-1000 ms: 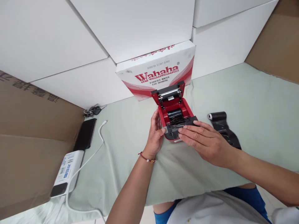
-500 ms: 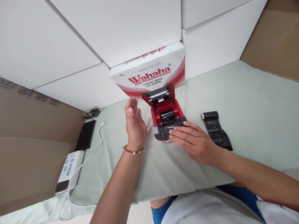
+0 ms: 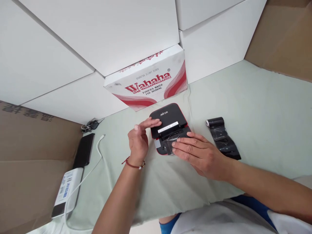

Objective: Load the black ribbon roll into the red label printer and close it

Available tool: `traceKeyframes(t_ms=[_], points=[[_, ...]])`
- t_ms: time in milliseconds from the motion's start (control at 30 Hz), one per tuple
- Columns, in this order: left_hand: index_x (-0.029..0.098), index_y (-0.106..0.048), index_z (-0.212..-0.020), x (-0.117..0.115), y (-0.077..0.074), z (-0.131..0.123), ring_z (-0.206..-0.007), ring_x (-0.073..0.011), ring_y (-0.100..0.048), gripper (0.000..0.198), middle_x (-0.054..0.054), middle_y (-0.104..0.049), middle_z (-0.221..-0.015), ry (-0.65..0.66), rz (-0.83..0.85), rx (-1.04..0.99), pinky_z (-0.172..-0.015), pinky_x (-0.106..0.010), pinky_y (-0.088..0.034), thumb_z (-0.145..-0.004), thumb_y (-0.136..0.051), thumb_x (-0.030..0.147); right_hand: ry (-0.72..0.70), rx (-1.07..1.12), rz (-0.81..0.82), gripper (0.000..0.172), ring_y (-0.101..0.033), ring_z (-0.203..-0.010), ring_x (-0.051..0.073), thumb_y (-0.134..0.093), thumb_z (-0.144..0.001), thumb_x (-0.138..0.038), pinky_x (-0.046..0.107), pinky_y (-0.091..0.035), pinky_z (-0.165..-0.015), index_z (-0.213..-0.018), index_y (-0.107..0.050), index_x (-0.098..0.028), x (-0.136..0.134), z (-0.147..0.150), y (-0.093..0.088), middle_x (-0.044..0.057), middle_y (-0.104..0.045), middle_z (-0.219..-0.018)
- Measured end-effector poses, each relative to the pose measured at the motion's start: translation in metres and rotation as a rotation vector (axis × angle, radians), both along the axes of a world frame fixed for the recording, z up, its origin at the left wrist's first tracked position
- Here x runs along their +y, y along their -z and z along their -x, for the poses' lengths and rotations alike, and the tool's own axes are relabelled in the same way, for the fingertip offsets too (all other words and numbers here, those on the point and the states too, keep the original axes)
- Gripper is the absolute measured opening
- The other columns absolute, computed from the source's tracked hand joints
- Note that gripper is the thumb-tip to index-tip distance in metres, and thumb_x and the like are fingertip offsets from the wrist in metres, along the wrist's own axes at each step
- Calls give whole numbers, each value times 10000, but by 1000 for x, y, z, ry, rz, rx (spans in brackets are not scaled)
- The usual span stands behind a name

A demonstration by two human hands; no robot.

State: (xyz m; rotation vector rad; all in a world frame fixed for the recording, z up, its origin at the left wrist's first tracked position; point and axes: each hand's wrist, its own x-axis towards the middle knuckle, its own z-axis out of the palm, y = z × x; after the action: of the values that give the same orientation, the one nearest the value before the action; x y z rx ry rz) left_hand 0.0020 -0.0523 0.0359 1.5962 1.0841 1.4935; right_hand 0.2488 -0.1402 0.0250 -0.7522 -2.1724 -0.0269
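Observation:
A small black and red device (image 3: 168, 118) lies on the green cloth with its lid down over the roll compartment. A strip of dark transparent film (image 3: 170, 145) comes out from under the lid's edge onto the front part. My left hand (image 3: 140, 139) has its fingertips on the left side of the lid, holding nothing, fingers extended. My right hand (image 3: 201, 154) lies flat with fingers stretched over the right front of the device and the film. To the right, a roll of black film (image 3: 220, 135) lies partly unrolled.
Behind the device stands a white and red Wahaba-style water box (image 3: 148, 85) against white boxes. At left lie keys (image 3: 92, 125), a black phone (image 3: 84, 150), a white power bank (image 3: 68, 190) and a white cable (image 3: 89, 174). Cardboard (image 3: 36, 162) borders the left.
The device's lid has swung down from raised to lowered, hiding the roll inside. My left hand has moved from beside the device onto the lid. My right hand stays on the front.

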Motion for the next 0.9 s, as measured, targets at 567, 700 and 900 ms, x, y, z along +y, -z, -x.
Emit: traceKeyframes(t_ms=[567, 700, 900], points=[[312, -834, -1311, -20, 23, 19, -1387, -321, -709, 368, -69, -840, -1312, 181, -158, 256, -1361, -555, -394, -998, -754, 489, 3, 13, 7, 353, -708, -1382, 148, -574, -1080, -64, 369, -437, -1353, -1378, -746, -145, -1, 1, 1, 52, -823, -1414], [473, -621, -1592, -30, 29, 9, -1760, -322, -300, 701, 28, -536, -1762, 198, 70, -29, -1455, -523, -257, -928, -844, 479, -4, 20, 28, 372, -701, -1396, 147, -575, -1071, -43, 371, -433, -1359, -1387, -741, -146, -2, 1, 1, 47, -820, -1422], [606, -316, -1725, -30, 39, 0, -1686, -339, -454, 1170, 48, -441, -1822, 308, 389, -410, -1381, -559, -419, -767, -961, 419, -23, 25, 53, 373, -706, -1395, 155, -559, -1080, -58, 374, -443, -1348, -1394, -737, -154, -1, -1, 0, 52, -817, -1428]])
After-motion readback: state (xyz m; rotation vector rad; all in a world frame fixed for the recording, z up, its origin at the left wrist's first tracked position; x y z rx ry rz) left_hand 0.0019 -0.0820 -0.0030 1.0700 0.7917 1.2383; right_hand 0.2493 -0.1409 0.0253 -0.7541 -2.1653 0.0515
